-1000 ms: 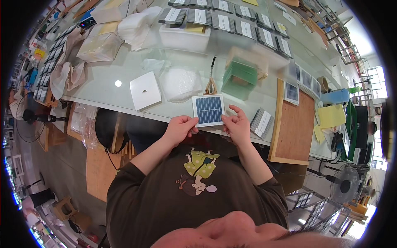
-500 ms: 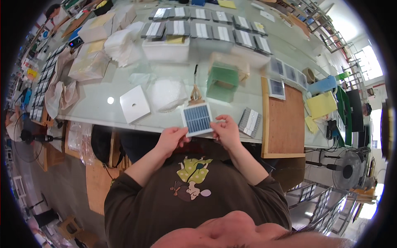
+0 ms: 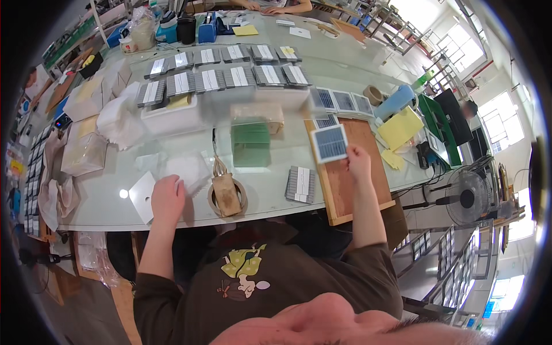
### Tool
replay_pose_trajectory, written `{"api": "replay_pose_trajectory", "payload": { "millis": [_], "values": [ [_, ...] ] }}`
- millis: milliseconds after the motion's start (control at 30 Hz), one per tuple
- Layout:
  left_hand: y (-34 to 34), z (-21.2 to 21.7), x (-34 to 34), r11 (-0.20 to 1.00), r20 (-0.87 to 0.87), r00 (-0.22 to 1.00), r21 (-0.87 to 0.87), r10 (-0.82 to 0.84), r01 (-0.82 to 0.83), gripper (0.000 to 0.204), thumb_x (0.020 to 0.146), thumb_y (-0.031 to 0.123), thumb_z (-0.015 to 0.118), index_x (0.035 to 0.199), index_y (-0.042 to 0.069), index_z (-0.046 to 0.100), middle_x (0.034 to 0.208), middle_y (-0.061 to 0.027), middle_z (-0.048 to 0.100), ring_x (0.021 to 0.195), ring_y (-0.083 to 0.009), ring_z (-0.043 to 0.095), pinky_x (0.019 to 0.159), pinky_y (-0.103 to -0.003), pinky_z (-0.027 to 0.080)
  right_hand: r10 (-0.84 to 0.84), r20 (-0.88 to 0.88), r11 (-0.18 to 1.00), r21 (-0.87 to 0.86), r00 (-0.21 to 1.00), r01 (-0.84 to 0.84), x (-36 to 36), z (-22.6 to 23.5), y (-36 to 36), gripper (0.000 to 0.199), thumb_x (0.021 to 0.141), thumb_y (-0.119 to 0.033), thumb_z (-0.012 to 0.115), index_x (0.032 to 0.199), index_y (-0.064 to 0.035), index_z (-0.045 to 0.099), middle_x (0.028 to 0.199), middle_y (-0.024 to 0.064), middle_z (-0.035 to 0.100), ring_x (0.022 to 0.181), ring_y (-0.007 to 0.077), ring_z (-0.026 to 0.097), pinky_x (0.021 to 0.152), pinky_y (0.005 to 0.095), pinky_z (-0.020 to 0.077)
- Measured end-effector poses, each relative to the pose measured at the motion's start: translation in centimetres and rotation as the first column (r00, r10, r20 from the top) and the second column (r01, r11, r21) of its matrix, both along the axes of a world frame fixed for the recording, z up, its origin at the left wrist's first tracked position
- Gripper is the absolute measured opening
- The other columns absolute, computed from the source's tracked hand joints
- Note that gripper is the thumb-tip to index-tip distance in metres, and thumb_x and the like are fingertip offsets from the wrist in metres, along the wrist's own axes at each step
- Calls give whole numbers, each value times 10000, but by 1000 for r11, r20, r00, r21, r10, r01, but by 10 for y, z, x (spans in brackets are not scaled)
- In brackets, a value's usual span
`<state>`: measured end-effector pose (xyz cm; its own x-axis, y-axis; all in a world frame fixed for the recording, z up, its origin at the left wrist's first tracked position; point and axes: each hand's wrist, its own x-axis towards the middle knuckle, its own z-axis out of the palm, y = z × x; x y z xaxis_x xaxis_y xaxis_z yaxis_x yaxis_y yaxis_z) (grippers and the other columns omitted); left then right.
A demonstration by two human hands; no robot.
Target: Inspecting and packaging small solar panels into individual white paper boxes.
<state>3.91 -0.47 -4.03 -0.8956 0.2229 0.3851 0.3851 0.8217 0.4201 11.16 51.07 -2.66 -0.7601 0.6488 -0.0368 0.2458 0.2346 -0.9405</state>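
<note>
White-framed, square blue solar panel (image 3: 330, 144) was in the person's right hand (image 3: 360, 163), its lower right corner pinched between closed fingers, over the left side of a reddish-brown wooden board with a pale wood frame (image 3: 356, 192); whether it touched the board could not be told. Near the front edge of the pale, glossy surface (image 3: 282, 215), the left hand (image 3: 168, 198) overlapped the right part of a flat white piece with a small hole (image 3: 141, 187); its fingers were loosely bent, and whether they gripped anything could not be made out. Between the hands sat a light brown block (image 3: 226, 195) on a tan ring (image 3: 244, 200), with a striped grey stack banded in white (image 3: 301, 184) farther right. Beyond the left hand lay a crumpled translucent white sheet (image 3: 192, 167), and to its right stood a clear green box (image 3: 250, 146). Farther back, more white-framed panels (image 3: 345, 102) lay beyond the held one, while grey stacks with white bands (image 3: 223, 79) filled two rows. At the far edge rested another person's hands (image 3: 276, 10).
</note>
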Motion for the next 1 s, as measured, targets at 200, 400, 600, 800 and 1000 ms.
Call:
{"api": "replay_pose_trajectory", "payload": {
  "millis": [200, 400, 600, 800, 1000],
  "values": [
    [15, 10, -26, 934, 207, 974, -358, 88, -8, 127, 788, 144, 592, 763, 33, 650, 830, -142, 623, 803, -326, 618, 709, -430, 504, 3, 117, 998, -66, 993, 4, -68, -36, 75, 205, 937, -234, 564, 928, -48, 650, 612, 25, 565, 507, 99, 518, 450, 249, 404],
    [13, 25, -44, 943, 350, 934, -328, 71, 51, 165, 748, 186, 601, 762, 38, 672, 822, -132, 635, 785, -312, 625, 682, -415, 507, 51, -118, 753, 657, 992, 39, -57, 11, -41, 214, 840, -253, 658, 947, -68, 659, 886, 118, 633, 838, 284, 616, 743, 381, 506],
    [-13, 37, -41, 988, 646, 761, 65, 68, -143, 168, 750, 159, 622, 835, 26, 678, 788, -101, 667, 754, -186, 636, 692, -305, 493, 570, -32, 435, 859, 821, -268, -63, 27, -180, 295, 793, -212, 732, 1047, -92, 643, 967, 96, 584, 772, 206, 600, 675, 331, 502],
    [-51, 11, -33, 643, 508, 836, 715, -207, -275, 142, 870, 120, 572, 937, 21, 650, 848, -28, 655, 751, -133, 595, 713, -292, 481, 574, 10, 611, 661, 819, -436, -83, 15, -175, 294, 786, -163, 737, 1056, -91, 646, 958, 89, 570, 750, 168, 581, 647, 288, 487],
    [-54, 21, -17, -28, 266, 865, 951, -425, -307, 265, 934, 113, 476, 1147, -14, 569, 1090, -96, 633, 1013, -208, 609, 896, -353, 487, 596, -307, 773, 470, 742, -426, -108, 34, -167, 154, 874, -64, 636, 1022, -22, 642, 855, 22, 578, 614, 95, 502, 555, 202, 415]
  ]
}}
